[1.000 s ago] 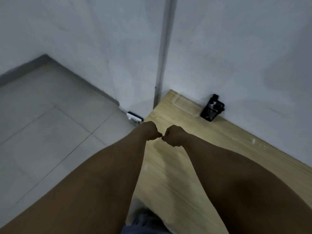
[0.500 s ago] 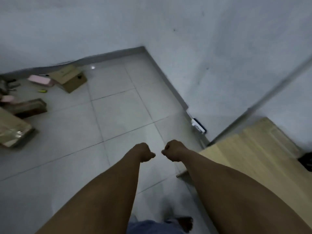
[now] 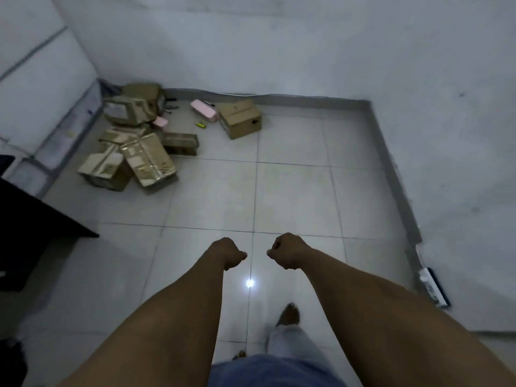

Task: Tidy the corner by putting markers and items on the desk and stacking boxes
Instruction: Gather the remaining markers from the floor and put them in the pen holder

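Tan cardboard boxes (image 3: pixel 148 159) were seen scattered in the far corner; bare tiled floor (image 3: pixel 293 191) lay before them. Left hand (image 3: pixel 230 252) and right hand (image 3: pixel 284 251) were fisted, empty.

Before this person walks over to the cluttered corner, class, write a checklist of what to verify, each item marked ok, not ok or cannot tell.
1. Left hand free to pick up: ok, fist closed on nothing.
2. Right hand free: ok, likewise a bare fist.
3. Tiled floor between person and pile free of obstacles: ok.
4. Cardboard boxes stacked: not ok, tumbled and leaning.
5. Yellow marker on desk: not ok, on the floor near the pink case.
6. Room on the desk: cannot tell, it is out of view.
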